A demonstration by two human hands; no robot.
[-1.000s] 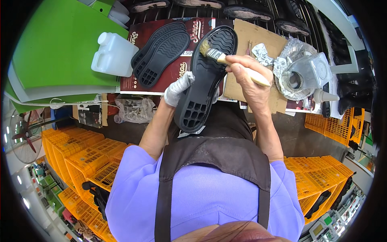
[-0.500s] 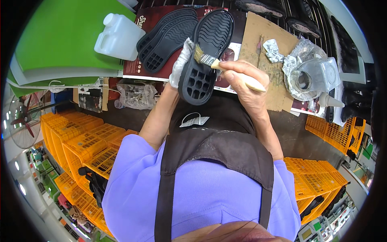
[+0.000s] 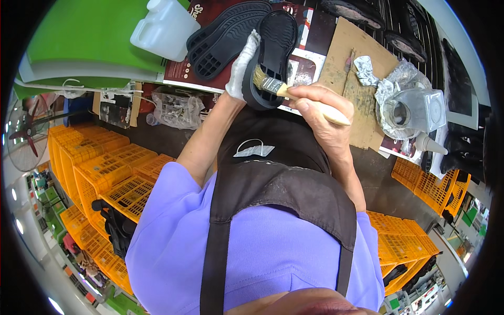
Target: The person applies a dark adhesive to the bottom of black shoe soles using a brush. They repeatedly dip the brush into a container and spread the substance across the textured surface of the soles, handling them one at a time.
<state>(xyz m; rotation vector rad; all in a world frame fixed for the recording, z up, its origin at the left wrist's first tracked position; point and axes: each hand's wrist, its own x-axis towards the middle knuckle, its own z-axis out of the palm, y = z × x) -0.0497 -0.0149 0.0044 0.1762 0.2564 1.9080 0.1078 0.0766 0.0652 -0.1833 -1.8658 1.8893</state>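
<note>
The right hand (image 3: pixel 320 113) has its fingers clamped on a paintbrush (image 3: pixel 294 95) whose bristles touch a black shoe sole (image 3: pixel 273 58), held above the desk's near edge by the white-gloved left hand (image 3: pixel 242 68), fingers wrapped on its side, with another sole (image 3: pixel 220 37) and a white jug (image 3: pixel 164 27) lying farther back.

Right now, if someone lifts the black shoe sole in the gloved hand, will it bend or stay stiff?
The black shoe sole probably flexes somewhat: it looks like thin moulded rubber. It seems light, since the left hand holds it up alone. Its treaded surface likely grips well.
</note>
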